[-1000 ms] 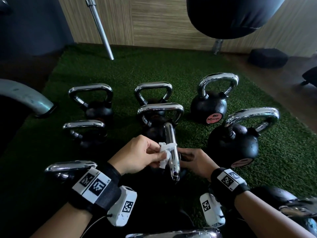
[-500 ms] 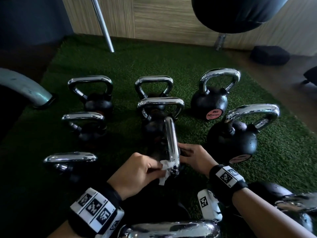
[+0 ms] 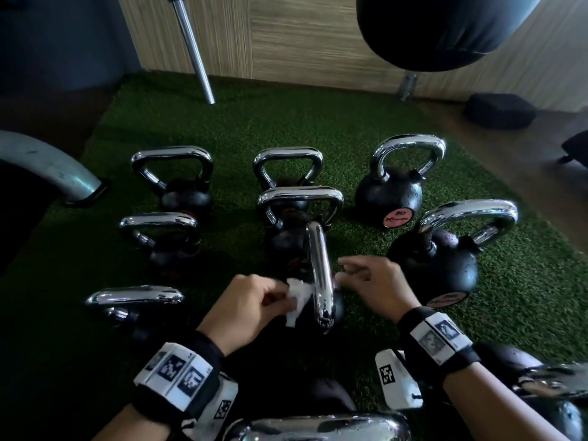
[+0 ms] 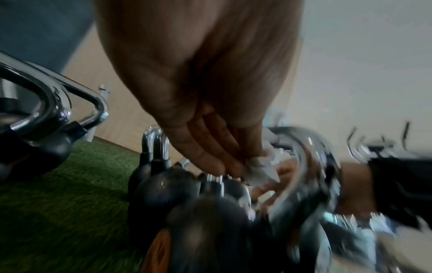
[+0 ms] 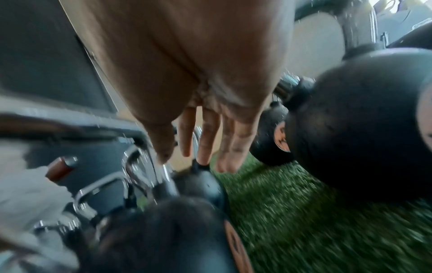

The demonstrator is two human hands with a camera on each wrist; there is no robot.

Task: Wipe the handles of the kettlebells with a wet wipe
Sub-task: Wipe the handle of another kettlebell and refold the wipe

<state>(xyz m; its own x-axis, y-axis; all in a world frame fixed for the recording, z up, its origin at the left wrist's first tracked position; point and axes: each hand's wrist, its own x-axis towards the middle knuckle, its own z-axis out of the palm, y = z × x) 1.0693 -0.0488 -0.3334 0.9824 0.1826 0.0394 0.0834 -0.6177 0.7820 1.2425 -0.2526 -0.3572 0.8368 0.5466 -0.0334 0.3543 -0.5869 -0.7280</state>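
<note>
Wet wipe (image 3: 297, 296) pinched by left hand (image 3: 251, 308), against handle (image 3: 321, 275), right hand (image 3: 374, 281) beside.

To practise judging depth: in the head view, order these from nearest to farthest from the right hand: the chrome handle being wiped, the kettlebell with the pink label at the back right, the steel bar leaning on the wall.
1. The chrome handle, just left of the right hand.
2. The pink-label kettlebell, behind the hand, back right.
3. The steel bar, far back left on the wall.
</note>
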